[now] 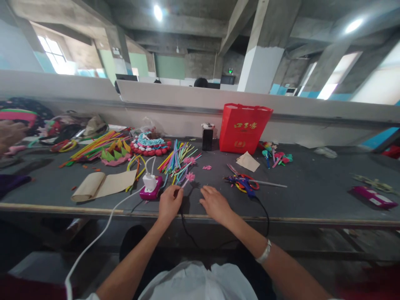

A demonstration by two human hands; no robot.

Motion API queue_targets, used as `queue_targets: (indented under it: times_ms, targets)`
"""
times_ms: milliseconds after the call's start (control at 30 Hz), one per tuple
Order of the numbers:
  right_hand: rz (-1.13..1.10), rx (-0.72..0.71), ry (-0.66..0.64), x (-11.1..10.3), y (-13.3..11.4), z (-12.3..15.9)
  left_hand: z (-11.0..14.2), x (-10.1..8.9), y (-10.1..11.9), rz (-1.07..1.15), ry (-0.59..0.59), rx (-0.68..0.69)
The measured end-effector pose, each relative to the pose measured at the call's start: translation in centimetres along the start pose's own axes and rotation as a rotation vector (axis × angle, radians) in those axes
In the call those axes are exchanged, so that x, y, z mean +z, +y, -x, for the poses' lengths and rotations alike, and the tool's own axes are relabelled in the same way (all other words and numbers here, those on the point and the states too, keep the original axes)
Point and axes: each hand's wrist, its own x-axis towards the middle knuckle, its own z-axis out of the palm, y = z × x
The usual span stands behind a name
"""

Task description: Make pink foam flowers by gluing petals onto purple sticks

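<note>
My left hand is closed near the table's front edge, its thumb and fingers pinching the pale stem of a pink flower. Apart from it, my right hand rests low over the dark table with its fingers stretched out, and nothing shows in it. Beyond my left hand lies a loose pile of thin coloured sticks, with another pink flower head on it. Small pink petal-like pieces lie past my right hand. To its right are a blue glue gun and red-handled scissors.
Left of me are a purple power strip with a white charger, rolled brown paper and more coloured sticks. A black phone, red bag and colourful flowers stand or lie behind. Another person's hand is far left.
</note>
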Motion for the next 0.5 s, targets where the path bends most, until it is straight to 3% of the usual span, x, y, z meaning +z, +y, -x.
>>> queue_targets:
  times_ms: [133, 233, 333, 500]
  targets:
    - [0.024, 0.186, 0.051, 0.0, 1.5, -5.9, 0.0, 0.0, -0.4, -0.019, -0.003, 0.006]
    - [0.019, 0.236, 0.034, 0.5, 1.7, -7.4, 0.0, 0.0, -0.6, -0.029, -0.013, 0.012]
    - [0.013, 0.230, 0.028, 1.0, 0.9, -5.0, 0.0, 0.0, -0.6, -0.030, -0.020, 0.013]
    - [0.004, 0.187, 0.009, 0.7, -0.4, 3.3, -0.1, 0.0, -0.4, -0.022, -0.022, 0.010]
